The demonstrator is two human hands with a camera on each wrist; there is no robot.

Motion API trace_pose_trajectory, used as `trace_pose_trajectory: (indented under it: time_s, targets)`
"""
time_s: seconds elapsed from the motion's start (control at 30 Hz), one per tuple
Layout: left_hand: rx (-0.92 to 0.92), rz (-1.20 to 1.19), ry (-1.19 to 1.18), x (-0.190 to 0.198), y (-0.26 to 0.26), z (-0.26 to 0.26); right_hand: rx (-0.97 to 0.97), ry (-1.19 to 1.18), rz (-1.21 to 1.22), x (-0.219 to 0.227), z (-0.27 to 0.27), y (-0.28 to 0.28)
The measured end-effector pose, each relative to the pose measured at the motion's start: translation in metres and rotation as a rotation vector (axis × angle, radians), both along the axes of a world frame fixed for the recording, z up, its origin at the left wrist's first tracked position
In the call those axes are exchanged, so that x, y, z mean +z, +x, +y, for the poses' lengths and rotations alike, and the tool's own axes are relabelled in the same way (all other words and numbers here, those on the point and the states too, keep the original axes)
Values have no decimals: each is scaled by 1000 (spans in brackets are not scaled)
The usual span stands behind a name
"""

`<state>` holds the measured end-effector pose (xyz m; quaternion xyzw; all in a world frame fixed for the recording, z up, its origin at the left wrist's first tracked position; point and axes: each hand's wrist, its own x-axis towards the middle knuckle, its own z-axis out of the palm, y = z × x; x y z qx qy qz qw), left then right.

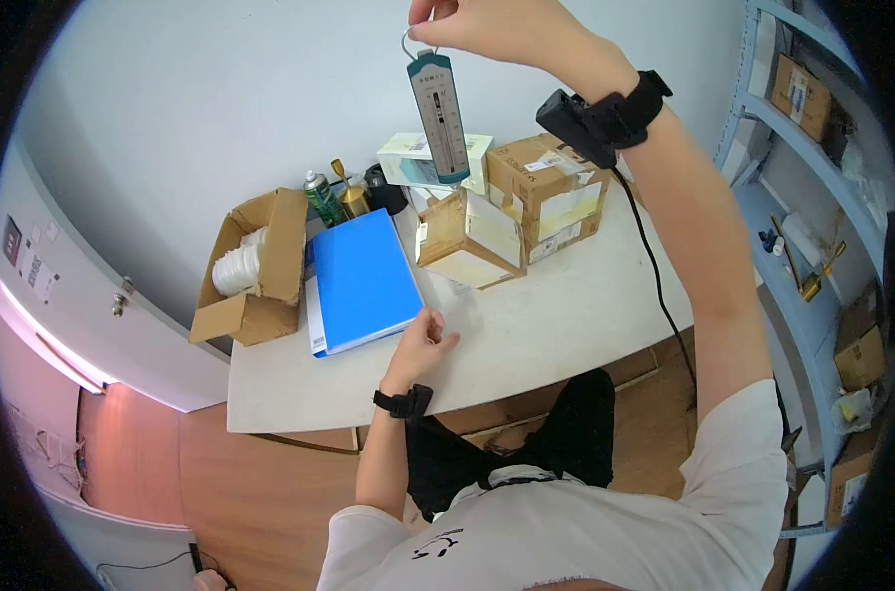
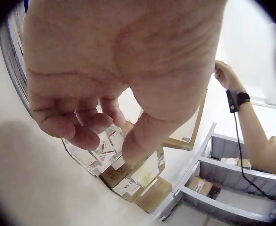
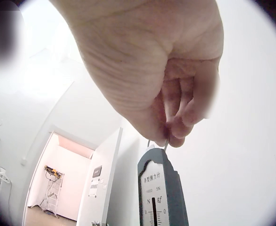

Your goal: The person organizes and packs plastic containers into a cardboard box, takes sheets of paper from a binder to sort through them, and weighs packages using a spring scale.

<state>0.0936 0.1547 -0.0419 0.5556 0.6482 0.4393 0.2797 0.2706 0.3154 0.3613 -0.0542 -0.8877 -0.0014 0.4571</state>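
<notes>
High over the table, my right hand [image 1: 516, 30] pinches the wire loop [image 1: 405, 44] at the top of a spring scale [image 1: 438, 118]. The scale hangs almost upright, tilted slightly in the head view, with a dark green frame and a pale printed face. The right wrist view shows the marks N and gf on the scale [image 3: 153, 190], under thumb and fingertips. My left hand [image 1: 420, 347] is at the lower right corner of a blue binder [image 1: 364, 281], fingers loosely bent. No object shows between the fingers of the left hand [image 2: 123, 70] in the left wrist view.
An open carton [image 1: 288, 246] with white rolls stands left of the binder. Behind are a spray can [image 1: 322, 199] and a brass-coloured object [image 1: 353, 199]. Cardboard boxes [image 1: 472, 238] stand centre right. A black cable [image 1: 649, 246] hangs from the right wrist; shelves [image 1: 797, 305] line the right.
</notes>
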Motion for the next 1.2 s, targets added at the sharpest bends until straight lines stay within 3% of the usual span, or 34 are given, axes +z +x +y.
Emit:
trace_pose_trajectory:
  time_s: [0.23, 1.2]
  targets:
    - [-129, 28, -118, -10, -11, 6, 1, 32, 32, 21, -3, -7]
    - [-82, -5, -162, -8, -10, 8, -5, -100, 17, 20, -20, -4]
